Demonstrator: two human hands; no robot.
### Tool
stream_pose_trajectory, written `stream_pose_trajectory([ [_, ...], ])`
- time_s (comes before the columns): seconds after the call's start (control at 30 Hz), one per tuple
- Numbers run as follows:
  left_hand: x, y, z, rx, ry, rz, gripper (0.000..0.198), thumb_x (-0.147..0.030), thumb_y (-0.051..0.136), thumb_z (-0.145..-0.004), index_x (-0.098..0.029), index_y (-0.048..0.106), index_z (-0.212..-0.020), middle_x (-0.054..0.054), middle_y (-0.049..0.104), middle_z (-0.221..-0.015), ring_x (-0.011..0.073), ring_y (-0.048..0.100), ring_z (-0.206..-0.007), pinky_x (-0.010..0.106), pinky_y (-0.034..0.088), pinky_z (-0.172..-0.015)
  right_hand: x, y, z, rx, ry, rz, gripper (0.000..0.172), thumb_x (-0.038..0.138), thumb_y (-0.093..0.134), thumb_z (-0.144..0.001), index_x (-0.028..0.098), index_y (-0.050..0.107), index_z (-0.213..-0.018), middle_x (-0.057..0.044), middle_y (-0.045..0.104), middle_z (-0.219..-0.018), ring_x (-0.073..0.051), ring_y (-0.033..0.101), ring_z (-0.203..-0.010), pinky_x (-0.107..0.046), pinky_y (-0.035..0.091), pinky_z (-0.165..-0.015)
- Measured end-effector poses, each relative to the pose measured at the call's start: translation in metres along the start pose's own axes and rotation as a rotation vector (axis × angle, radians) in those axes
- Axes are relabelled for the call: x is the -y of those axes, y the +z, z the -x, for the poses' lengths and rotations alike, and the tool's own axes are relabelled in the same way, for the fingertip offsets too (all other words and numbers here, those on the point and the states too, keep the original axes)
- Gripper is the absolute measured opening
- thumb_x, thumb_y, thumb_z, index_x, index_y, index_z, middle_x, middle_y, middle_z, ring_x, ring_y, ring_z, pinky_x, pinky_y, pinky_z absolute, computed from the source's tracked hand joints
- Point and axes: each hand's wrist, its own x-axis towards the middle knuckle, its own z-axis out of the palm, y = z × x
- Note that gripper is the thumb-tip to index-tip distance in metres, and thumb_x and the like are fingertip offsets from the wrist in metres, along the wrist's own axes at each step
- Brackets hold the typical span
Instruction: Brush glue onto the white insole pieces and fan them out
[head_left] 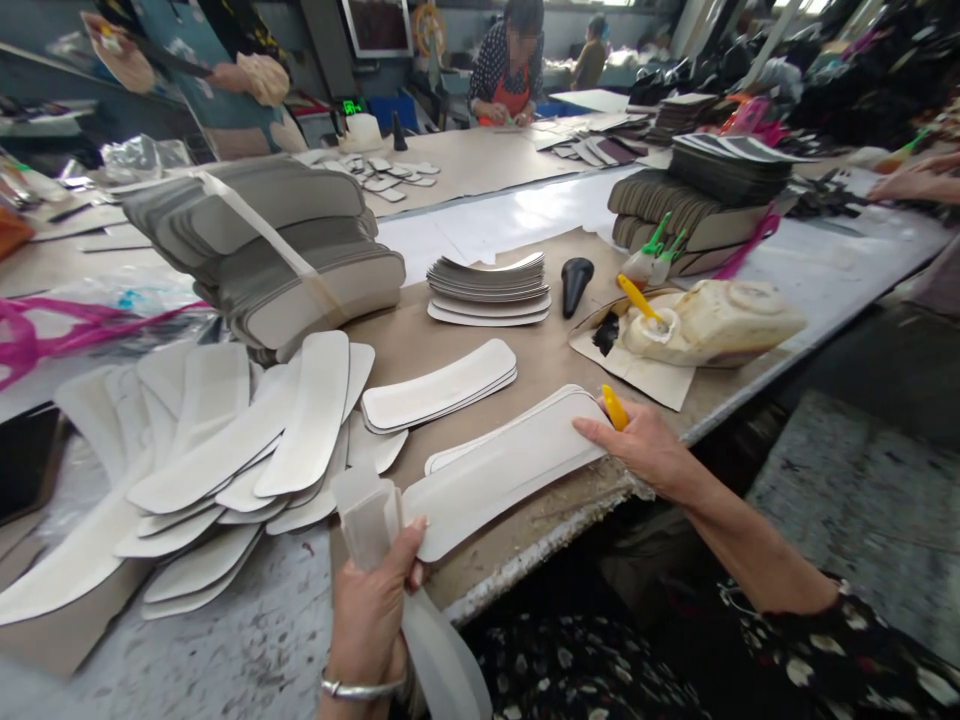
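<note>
My left hand (pixel 379 610), with a bangle at its wrist, is closed round a folded translucent whitish strip (pixel 367 510), whose tail hangs down past the table edge. Its thumb tip rests at the near end of a pale curved flat piece (pixel 502 475). At that piece's far right end, my right hand (pixel 649 450) grips it with the thumb on top. A yellow-handled tool (pixel 615 408) sticks up from the same hand; its working end is hidden. Under and behind the held piece lies another pale piece. Just beyond is a small stack of similar pieces (pixel 442 385).
Left lies a loose heap of pale pieces (pixel 225 480), backed by a strapped grey stack (pixel 277 240). Ahead stand another stack (pixel 487 290), a black tapered object (pixel 577 285) and a stained plastic container (pixel 720 320) with a yellow handle in it. A co-worker (pixel 510 70) works across the table.
</note>
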Motion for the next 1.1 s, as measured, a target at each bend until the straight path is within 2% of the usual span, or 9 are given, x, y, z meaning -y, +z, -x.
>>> stream_pose_trajectory([
  [0.2,0.006,-0.001,0.001,-0.027,0.001,-0.002,0.035,-0.034,0.076,-0.05,-0.015,0.05,-0.063,-0.009,0.043,-0.044,0.0038,0.034,-0.038,0.018,0.026,-0.038,0.0,0.0,0.006,0.004,0.034,-0.025,0.033,0.044,0.053,-0.074,0.014,0.06,-0.084,-0.002,0.059,-0.07,-0.015,0.052,-0.063,-0.023,0.041,-0.054],
  [0.3,0.004,0.0,0.004,-0.055,-0.024,-0.024,0.036,-0.032,0.078,-0.047,-0.014,0.053,-0.066,-0.007,0.047,-0.05,0.0048,0.038,-0.042,0.018,0.029,-0.039,-0.002,0.001,0.007,-0.001,0.064,-0.066,0.034,0.047,0.052,-0.073,0.014,0.06,-0.079,-0.001,0.057,-0.068,-0.014,0.05,-0.062,-0.023,0.04,-0.053],
  [0.47,-0.002,0.0,0.006,0.051,-0.034,-0.074,0.033,-0.035,0.075,-0.052,-0.015,0.053,-0.065,-0.005,0.05,-0.052,0.008,0.042,-0.047,0.02,0.035,-0.043,-0.007,0.005,0.005,0.03,0.117,-0.095,0.04,0.052,0.046,-0.076,0.015,0.054,-0.067,0.001,0.051,-0.059,-0.012,0.046,-0.056,-0.023,0.037,-0.051],
  [0.57,0.001,-0.001,0.003,-0.02,-0.039,-0.14,0.033,-0.037,0.075,-0.05,-0.014,0.055,-0.064,-0.004,0.052,-0.05,0.0095,0.044,-0.047,0.021,0.037,-0.042,-0.008,0.005,0.005,-0.009,0.092,0.09,0.042,0.052,0.04,-0.08,0.016,0.052,-0.063,0.001,0.049,-0.055,-0.012,0.045,-0.055,-0.024,0.036,-0.051],
  [0.67,0.006,-0.003,0.0,-0.084,-0.054,-0.128,0.036,-0.037,0.076,-0.048,-0.013,0.059,-0.069,-0.002,0.057,-0.056,0.0104,0.048,-0.05,0.021,0.039,-0.042,-0.011,0.002,0.006,-0.17,-0.088,0.353,0.034,0.042,0.038,-0.085,0.016,0.056,-0.071,-0.003,0.056,-0.067,-0.015,0.05,-0.065,-0.026,0.039,-0.062],
  [0.73,0.01,-0.004,-0.002,-0.11,-0.058,-0.12,0.038,-0.037,0.076,-0.047,-0.013,0.06,-0.072,-0.002,0.058,-0.058,0.0109,0.049,-0.051,0.021,0.041,-0.043,-0.013,0.001,0.007,-0.202,-0.206,0.44,0.026,0.034,0.04,-0.086,0.016,0.059,-0.082,-0.005,0.059,-0.079,-0.016,0.054,-0.075,-0.027,0.04,-0.071],
  [0.8,0.014,-0.006,-0.003,-0.124,-0.066,-0.132,0.038,-0.039,0.076,-0.048,-0.013,0.06,-0.072,-0.003,0.056,-0.055,0.0104,0.048,-0.049,0.021,0.04,-0.042,-0.016,0.002,0.008,-0.145,-0.266,0.496,0.021,0.027,0.044,-0.085,0.018,0.061,-0.092,-0.006,0.059,-0.087,-0.016,0.055,-0.081,-0.026,0.04,-0.075],
  [0.9,0.02,-0.008,-0.005,-0.141,-0.079,-0.124,0.038,-0.039,0.077,-0.048,-0.014,0.06,-0.071,-0.003,0.056,-0.054,0.0097,0.047,-0.047,0.021,0.039,-0.041,-0.02,0.009,0.008,-0.045,-0.307,0.649,0.021,0.02,0.049,-0.082,0.021,0.061,-0.099,-0.005,0.059,-0.091,-0.016,0.055,-0.084,-0.024,0.04,-0.074],
  [1.1,0.026,-0.01,-0.006,-0.175,-0.046,-0.113,0.042,-0.039,0.077,-0.047,-0.015,0.063,-0.078,-0.001,0.06,-0.059,0.0114,0.05,-0.05,0.022,0.041,-0.043,-0.02,0.023,0.003,0.03,-0.318,0.891,0.016,0.016,0.046,-0.083,0.022,0.06,-0.087,-0.004,0.06,-0.086,-0.017,0.052,-0.084,-0.023,0.037,-0.063],
])
